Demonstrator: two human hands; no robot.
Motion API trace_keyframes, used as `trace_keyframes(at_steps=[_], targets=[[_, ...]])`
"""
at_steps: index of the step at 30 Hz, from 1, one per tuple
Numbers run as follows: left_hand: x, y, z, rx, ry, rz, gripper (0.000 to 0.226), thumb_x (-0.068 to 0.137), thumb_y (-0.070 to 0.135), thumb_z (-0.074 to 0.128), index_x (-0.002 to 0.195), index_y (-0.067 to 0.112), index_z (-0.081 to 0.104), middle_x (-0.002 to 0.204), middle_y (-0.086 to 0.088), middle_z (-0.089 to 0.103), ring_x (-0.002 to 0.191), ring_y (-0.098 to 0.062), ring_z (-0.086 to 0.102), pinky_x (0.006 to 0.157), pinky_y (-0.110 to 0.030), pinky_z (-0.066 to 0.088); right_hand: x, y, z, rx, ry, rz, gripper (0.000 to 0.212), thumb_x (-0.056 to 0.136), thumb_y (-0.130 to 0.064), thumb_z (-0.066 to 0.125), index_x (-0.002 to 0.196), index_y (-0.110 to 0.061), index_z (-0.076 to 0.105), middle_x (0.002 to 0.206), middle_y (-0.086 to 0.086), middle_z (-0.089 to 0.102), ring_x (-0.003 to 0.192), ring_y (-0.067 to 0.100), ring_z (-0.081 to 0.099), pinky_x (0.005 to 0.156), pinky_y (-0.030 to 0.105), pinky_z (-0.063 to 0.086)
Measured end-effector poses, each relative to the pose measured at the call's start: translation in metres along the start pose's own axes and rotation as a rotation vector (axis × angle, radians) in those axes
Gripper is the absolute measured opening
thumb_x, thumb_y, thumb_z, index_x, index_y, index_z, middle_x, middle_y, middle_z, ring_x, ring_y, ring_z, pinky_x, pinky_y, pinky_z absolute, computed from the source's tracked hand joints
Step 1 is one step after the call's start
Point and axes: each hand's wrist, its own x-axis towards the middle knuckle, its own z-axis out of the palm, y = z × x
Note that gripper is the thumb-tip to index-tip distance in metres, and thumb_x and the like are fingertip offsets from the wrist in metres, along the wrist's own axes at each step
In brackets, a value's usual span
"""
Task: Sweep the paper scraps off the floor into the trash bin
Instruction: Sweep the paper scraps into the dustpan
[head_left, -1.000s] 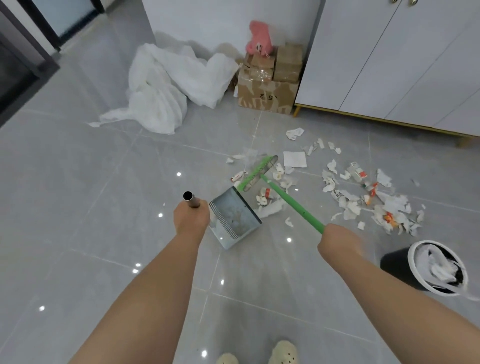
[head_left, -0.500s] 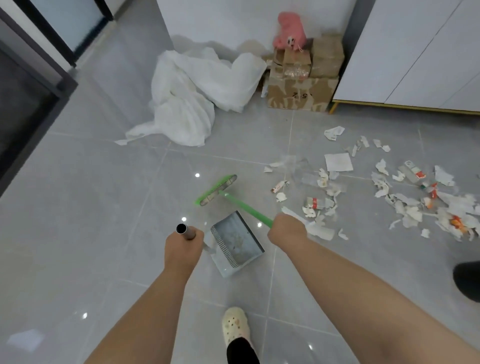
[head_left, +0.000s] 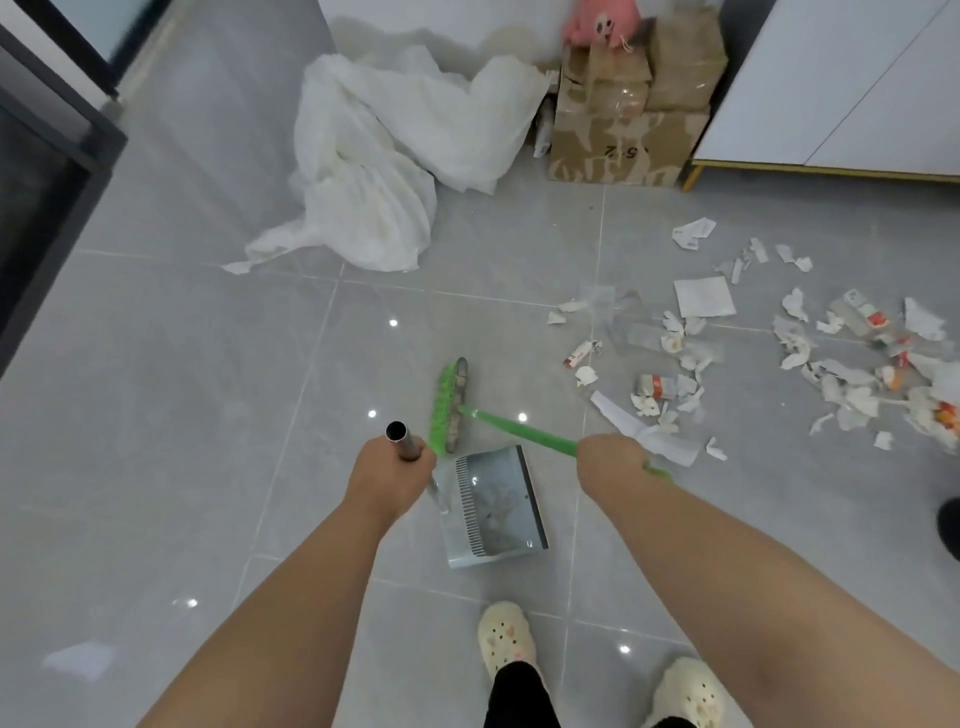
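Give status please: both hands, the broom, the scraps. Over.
Left hand grips dustpan handle, right hand grips broom stick. Broom head beside dustpan, apart from paper scraps. Scraps lie to the right; bare floor between.

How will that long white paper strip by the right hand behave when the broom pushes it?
The long white paper strip looks thin and flat, so it is probably light and floppy. It may slide on the glossy floor or buckle. Lying flat, it could slip under the broom bristles.
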Motion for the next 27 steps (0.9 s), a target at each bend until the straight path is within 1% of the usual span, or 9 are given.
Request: trace_keyframes(at_steps=[2,6,10,15,17,19,22,24,27], targets=[[0.001,0.012,0.008,0.001,-0.002,0.008,0.021,0.083,0.010,0.053,0.077,-0.007,0.062,0.066,-0.013,0.057,0.061,-0.020,0.047,0.058,-0.028,0.036,0.000,0.039,0.001,-0.024,-0.012,0.076,0.034,0.090,-0.012,0.054,0.123,-0.016,0.058,0.119,0.000,0.060,0.110,0.021,0.060,0.079,0.031,0.049],[0.000,0.036,0.028,0.019,0.005,0.029,0.020,0.083,0.011,0.053,0.076,-0.005,0.064,0.068,-0.012,0.060,0.063,-0.021,0.049,0.058,-0.027,0.037,-0.002,0.112,-0.001,-0.077,-0.001,0.173,0.037,0.090,-0.015,0.052,0.127,-0.018,0.056,0.126,-0.001,0.057,0.116,0.021,0.057,0.090,0.032,0.050],[-0.003,0.061,0.052,0.013,0.040,0.010,0.021,0.082,0.011,0.052,0.075,-0.007,0.060,0.066,-0.011,0.057,0.061,-0.021,0.045,0.056,-0.028,0.035,-0.003,0.173,-0.007,-0.123,0.009,0.215,0.033,0.089,-0.014,0.054,0.121,-0.019,0.058,0.119,-0.002,0.061,0.109,0.019,0.060,0.089,0.031,0.051],[-0.012,0.093,0.090,0.007,0.139,-0.044,0.023,0.079,0.013,0.049,0.073,-0.007,0.057,0.064,-0.012,0.052,0.059,-0.021,0.043,0.055,-0.032,0.034,-0.008,0.241,-0.005,-0.134,0.043,0.199,0.031,0.089,-0.013,0.051,0.118,-0.021,0.058,0.097,-0.007,0.061,0.096,0.016,0.062,0.076,0.025,0.048],[-0.013,0.105,0.103,-0.016,0.170,-0.050,0.019,0.080,0.012,0.048,0.065,0.001,0.050,0.062,-0.011,0.049,0.057,-0.021,0.041,0.055,-0.032,0.033,-0.008,0.265,-0.005,-0.097,0.111,0.195,0.029,0.090,-0.014,0.047,0.115,-0.023,0.057,0.078,-0.008,0.050,0.084,0.016,0.058,0.069,0.024,0.044],[-0.009,0.114,0.112,-0.041,0.199,-0.037,0.020,0.080,0.011,0.048,0.061,0.008,0.043,0.060,-0.009,0.044,0.057,-0.021,0.037,0.055,-0.031,0.031,-0.006,0.280,-0.009,-0.052,0.165,0.210,0.027,0.089,-0.017,0.044,0.113,-0.023,0.056,0.071,-0.007,0.043,0.079,0.016,0.054,0.067,0.025,0.042],[-0.001,0.127,0.121,-0.062,0.231,-0.014,0.028,0.081,0.009,0.048,0.057,0.011,0.034,0.054,-0.003,0.035,0.055,-0.019,0.031,0.054,-0.030,0.028,0.007,0.277,-0.022,0.048,0.196,0.222,0.026,0.090,-0.018,0.044,0.113,-0.021,0.056,0.077,-0.005,0.049,0.081,0.018,0.055,0.067,0.026,0.042],[0.007,0.132,0.122,-0.063,0.245,-0.001,0.029,0.081,0.011,0.048,0.056,0.011,0.033,0.053,-0.003,0.035,0.054,-0.020,0.031,0.053,-0.030,0.029,0.021,0.256,-0.032,0.165,0.191,0.220,0.027,0.091,-0.018,0.045,0.116,-0.019,0.056,0.097,-0.001,0.060,0.093,0.020,0.060,0.072,0.027,0.043],[0.024,0.138,0.119,-0.082,0.235,0.027,0.026,0.081,0.012,0.048,0.058,0.011,0.034,0.054,-0.004,0.034,0.056,-0.019,0.032,0.053,-0.031,0.029,0.048,0.214,-0.049,0.333,0.129,0.185,0.029,0.092,-0.019,0.046,0.120,-0.015,0.056,0.118,0.003,0.061,0.109,0.023,0.060,0.085,0.030,0.046]])
